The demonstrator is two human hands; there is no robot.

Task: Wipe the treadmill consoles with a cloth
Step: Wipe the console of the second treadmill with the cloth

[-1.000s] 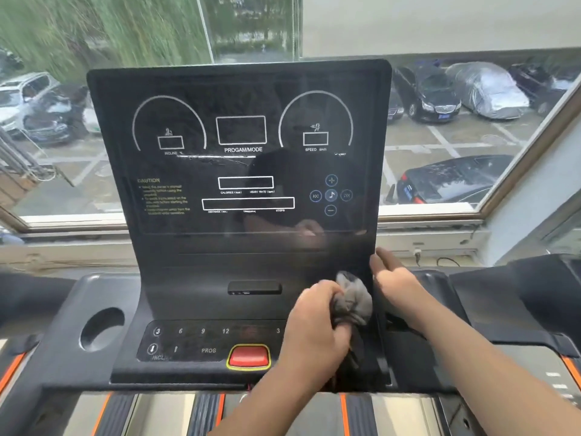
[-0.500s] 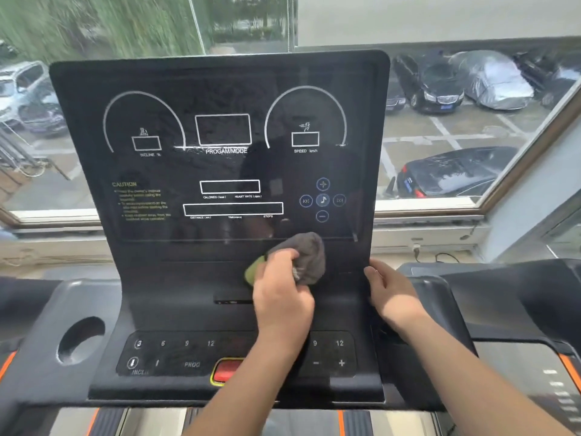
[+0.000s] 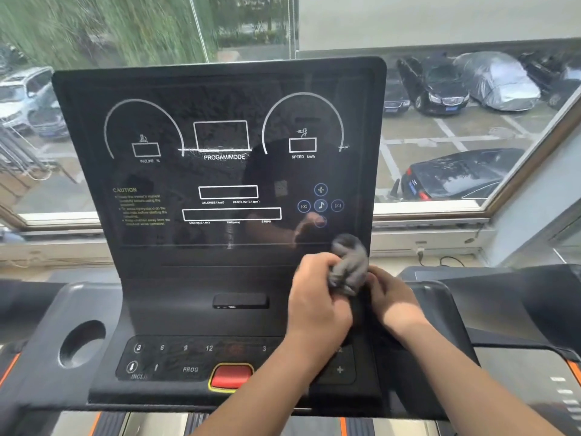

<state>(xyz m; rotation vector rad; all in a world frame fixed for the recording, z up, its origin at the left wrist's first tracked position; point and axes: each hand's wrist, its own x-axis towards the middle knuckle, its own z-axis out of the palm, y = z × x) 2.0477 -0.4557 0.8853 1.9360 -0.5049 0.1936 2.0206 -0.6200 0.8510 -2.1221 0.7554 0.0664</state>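
Observation:
The black treadmill console point(image 3: 220, 171) stands upright in front of me, its dark screen printed with white dials and boxes. My left hand point(image 3: 317, 300) is closed around a bunched grey cloth point(image 3: 349, 265) and presses it against the console's lower right corner, just under the screen. My right hand point(image 3: 393, 297) holds the console's right edge right beside the cloth; its fingertips are hidden behind the cloth. Below lies the button panel with a red stop button point(image 3: 231, 376).
A round cup holder point(image 3: 82, 343) sits in the grey tray at the left. A second treadmill's dark console point(image 3: 515, 297) is close at the right. A window behind shows a car park. Orange-striped side rails run along the bottom.
My left hand swept the cloth from the console's lower right up and left to below the screen's middle, then back right to the corner beside my right hand, which stayed on the edge.

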